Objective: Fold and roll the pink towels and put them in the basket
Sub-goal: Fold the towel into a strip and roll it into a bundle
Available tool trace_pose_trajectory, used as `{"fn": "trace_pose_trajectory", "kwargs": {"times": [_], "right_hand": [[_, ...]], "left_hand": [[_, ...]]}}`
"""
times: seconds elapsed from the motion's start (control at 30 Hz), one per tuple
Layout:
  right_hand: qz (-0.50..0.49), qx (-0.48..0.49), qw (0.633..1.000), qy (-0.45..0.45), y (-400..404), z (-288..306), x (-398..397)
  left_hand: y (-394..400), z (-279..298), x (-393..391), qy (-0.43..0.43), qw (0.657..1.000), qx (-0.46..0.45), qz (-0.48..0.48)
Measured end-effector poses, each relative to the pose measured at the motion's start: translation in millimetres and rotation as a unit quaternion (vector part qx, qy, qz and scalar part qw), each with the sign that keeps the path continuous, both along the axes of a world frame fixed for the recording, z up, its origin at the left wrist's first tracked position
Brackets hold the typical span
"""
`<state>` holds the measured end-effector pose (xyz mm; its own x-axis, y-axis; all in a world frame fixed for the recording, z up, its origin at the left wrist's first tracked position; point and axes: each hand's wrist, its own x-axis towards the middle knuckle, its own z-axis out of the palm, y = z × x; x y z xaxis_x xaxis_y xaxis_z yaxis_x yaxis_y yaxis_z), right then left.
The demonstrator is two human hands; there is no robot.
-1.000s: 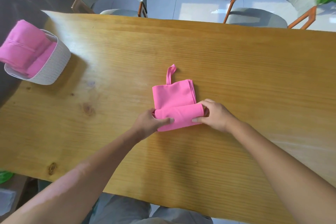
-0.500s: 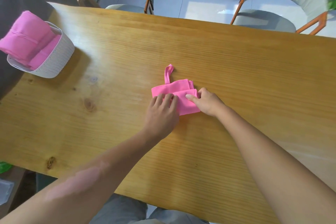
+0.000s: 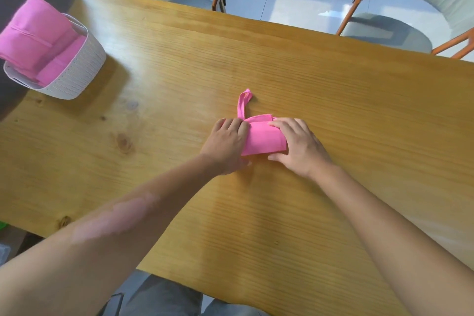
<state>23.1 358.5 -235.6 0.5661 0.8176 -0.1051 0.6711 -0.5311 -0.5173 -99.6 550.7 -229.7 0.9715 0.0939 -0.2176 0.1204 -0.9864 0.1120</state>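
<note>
The pink towel (image 3: 264, 140) lies nearly rolled up at the middle of the wooden table (image 3: 333, 100), its loop (image 3: 243, 104) pointing to the far side. It sits between the hands. Bare tabletop spreads on every side; the near edge is well apart. The left hand (image 3: 227, 145) wraps the roll's left end, fingers curled over it and thumb under. The right hand (image 3: 298, 147) grips the right end likewise. Far left, the white basket (image 3: 77, 77) at the table's edge holds rolled pink towels (image 3: 36, 38).
</note>
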Motion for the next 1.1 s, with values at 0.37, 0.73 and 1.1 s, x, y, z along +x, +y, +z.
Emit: {"fn": "trace_pose_trajectory", "kwargs": {"times": [0.37, 0.73, 1.1], "right_hand": [[-0.058, 0.024, 0.987, 0.149, 29, -15, 37], [-0.234, 0.047, 0.935, 0.264, 60, -8, 21], [-0.251, 0.175, 0.868, 0.390, 41, 96, -13]], "left_hand": [[9, 4, 7, -0.084, 0.995, 0.047, 0.023], [34, 1, 33, -0.072, 0.993, 0.091, -0.005], [19, 62, -33, -0.111, 0.901, -0.354, 0.227]]}}
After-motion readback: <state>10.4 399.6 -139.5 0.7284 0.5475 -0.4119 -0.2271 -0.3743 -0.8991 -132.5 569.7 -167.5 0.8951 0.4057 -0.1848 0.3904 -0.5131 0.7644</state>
